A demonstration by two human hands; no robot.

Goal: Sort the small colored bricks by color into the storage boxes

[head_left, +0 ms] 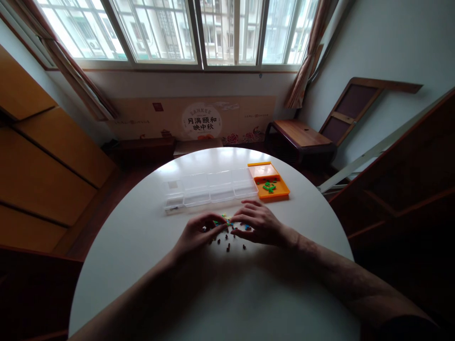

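Over a small pile of coloured pieces [228, 222] my two hands meet at the middle of the round white table. My left hand [199, 232] is curled, thumb and forefinger nearly together at the pile; whatever is between them is too small to make out. Reaching in from the other side, my right hand [263, 222] has its fingers apart, fingertips at the pieces. Green, yellow and blue bits show between the hands, partly hidden by fingers. Several dark brown pieces [228, 247] lie scattered on the near side.
Beyond my hands lies a clear plastic compartment box [220, 184]. At its right end sits an orange tray [280, 195] with green pieces inside and a partial cover. The round white table [142, 265] extends around them. A wooden bench [302, 132] stands past the table.
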